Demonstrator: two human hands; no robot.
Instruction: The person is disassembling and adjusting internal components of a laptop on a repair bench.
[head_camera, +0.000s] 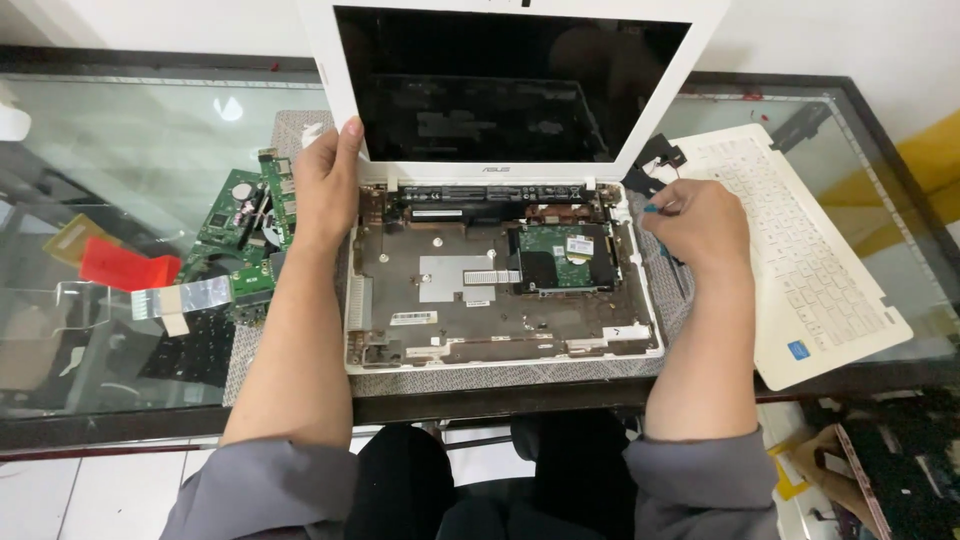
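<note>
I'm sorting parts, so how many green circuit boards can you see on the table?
2: one board lies left of the laptop, beside the left hand; one sits inside the base. More may be hidden.

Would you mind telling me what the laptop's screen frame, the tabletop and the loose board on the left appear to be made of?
The screen frame, steadied by the left hand, looks like smooth white plastic with an even, slightly glossy surface. The tabletop seems to be glass: things beneath show through and a lamp reflects in it. The loose board looks like a green laminate circuit board with small metallic parts.
</note>
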